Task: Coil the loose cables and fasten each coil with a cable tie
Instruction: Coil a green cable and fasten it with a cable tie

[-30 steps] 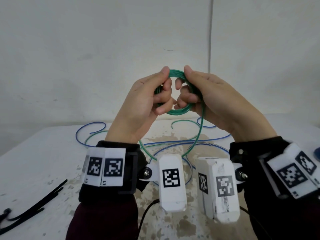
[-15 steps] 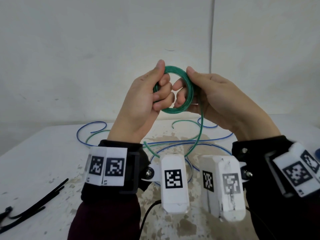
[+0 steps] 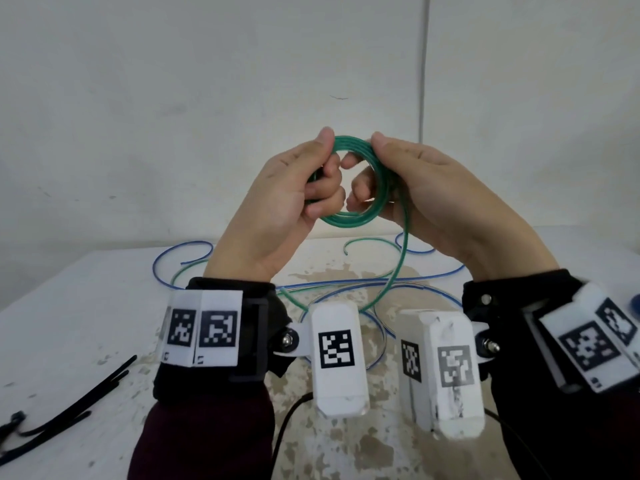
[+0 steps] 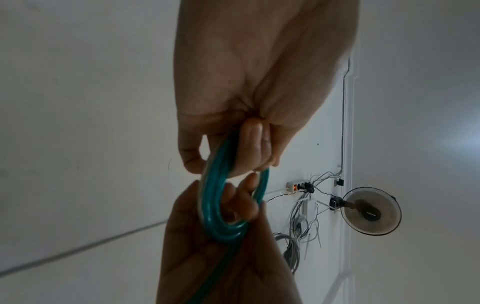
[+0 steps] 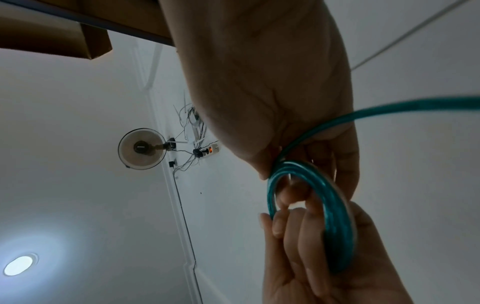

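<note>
A small green cable coil (image 3: 349,220) is held up in front of me above the table. My left hand (image 3: 323,168) grips its left side, thumb on top and fingers curled through the ring. My right hand (image 3: 372,168) grips the right side the same way. In the left wrist view the coil (image 4: 215,201) runs between both sets of fingers; the right wrist view shows the coil (image 5: 335,226) likewise. The green cable's loose tail (image 3: 398,271) hangs from the coil down to the table. A blue cable (image 3: 346,282) lies in loose loops on the table.
Several black cable ties (image 3: 86,400) lie at the table's (image 3: 69,323) front left. A white wall stands close behind the table. Something blue (image 3: 635,303) shows at the right edge. A wall fan (image 4: 371,211) and a power strip appear in the wrist views.
Both hands have kept hold of the coil and shifted their fingers on it. The ring has turned a little and sits slightly wider between the thumbs.
</note>
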